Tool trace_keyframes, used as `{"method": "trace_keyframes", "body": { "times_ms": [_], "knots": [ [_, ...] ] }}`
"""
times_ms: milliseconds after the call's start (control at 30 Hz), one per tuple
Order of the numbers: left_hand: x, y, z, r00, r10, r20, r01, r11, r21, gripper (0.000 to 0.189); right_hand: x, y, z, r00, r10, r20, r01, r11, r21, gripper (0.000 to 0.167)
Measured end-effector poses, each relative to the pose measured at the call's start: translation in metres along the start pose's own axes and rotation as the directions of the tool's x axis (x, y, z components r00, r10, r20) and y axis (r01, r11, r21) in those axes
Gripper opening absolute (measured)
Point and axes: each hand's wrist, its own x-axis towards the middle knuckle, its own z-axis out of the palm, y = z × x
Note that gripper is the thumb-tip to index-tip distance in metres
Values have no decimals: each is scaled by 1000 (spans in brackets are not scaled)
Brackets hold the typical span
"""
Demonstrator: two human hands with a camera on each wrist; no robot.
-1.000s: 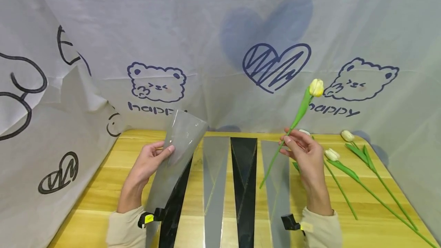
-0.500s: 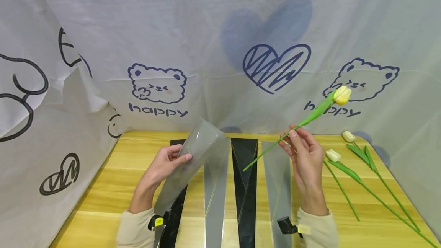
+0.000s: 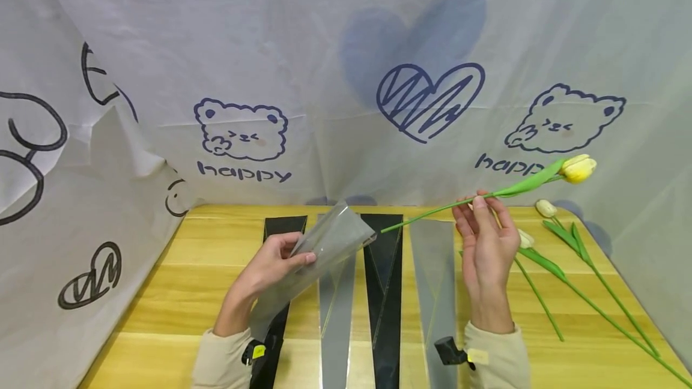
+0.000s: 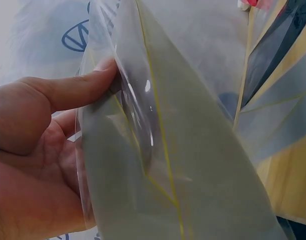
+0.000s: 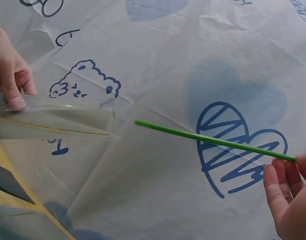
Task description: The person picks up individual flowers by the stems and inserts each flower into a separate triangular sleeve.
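Head: tulip (image 3: 521, 187) aslant, bloom (image 3: 579, 168) upper right

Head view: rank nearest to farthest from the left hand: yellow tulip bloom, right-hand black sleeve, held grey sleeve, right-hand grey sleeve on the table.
1. Held grey sleeve: gripped in the left hand.
2. Right-hand black sleeve: on the table, to that hand's right.
3. Right-hand grey sleeve: right of the black one.
4. Yellow tulip bloom: up right, past the right hand.
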Motion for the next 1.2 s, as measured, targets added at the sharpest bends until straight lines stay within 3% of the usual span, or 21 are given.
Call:
{"method": "trace_keyframes", "body": {
  "times_ms": [367, 600, 833, 1200],
  "knots": [
    [1, 6, 6, 999, 25, 26, -25, 999, 27, 18, -5, 9, 4, 999, -15, 46, 16, 1000, -24, 23],
    [1, 10, 10, 998, 45, 34, -45, 999, 21, 15, -11, 19, 7, 993, -3, 120, 20, 990, -140, 25],
    [-1, 11, 12, 997, 60, 37, -61, 998, 13, 14, -18, 28, 11, 981, 40, 191, 1, 978, -209, 31],
    [-1, 12, 13, 996, 68, 60, -69, 997, 17, 16, -25, 40, 14, 957, 94, 275, -7, 953, -301, 19]
  ]
}}
